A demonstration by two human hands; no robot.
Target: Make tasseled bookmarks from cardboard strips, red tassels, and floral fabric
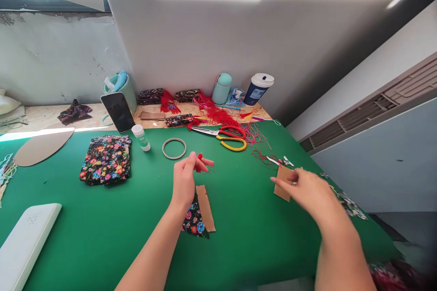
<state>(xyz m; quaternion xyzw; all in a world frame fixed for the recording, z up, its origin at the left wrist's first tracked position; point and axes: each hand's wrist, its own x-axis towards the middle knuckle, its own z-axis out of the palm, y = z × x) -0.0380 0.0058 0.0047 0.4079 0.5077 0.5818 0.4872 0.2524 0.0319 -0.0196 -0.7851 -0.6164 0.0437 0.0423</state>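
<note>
Left hand (186, 177) closed lightly on a wispy red tassel (198, 167) — right hand (312, 191) half-curled at flat rectangular cardboard (282, 194), grip unclear

Bare arms and hands of the person, seen from the head, the two hands well apart.
The left forearm (150, 250) enters at the bottom edge, left of centre, and slants up and rightward to a nearly straight wrist (176, 207); the left hand (184, 179) lies near mid-frame, its thumb (193, 159) uppermost and close to the other fingers (207, 162), which point right, the grip lightly pinched. The right forearm (341, 254) rises from the lower right corner region and angles leftward, slightly blurred; the right hand (312, 188), right of centre, is turned back uppermost, one digit, apparently its thumb, extended left, the remaining fingers bent and partly hidden.
</note>
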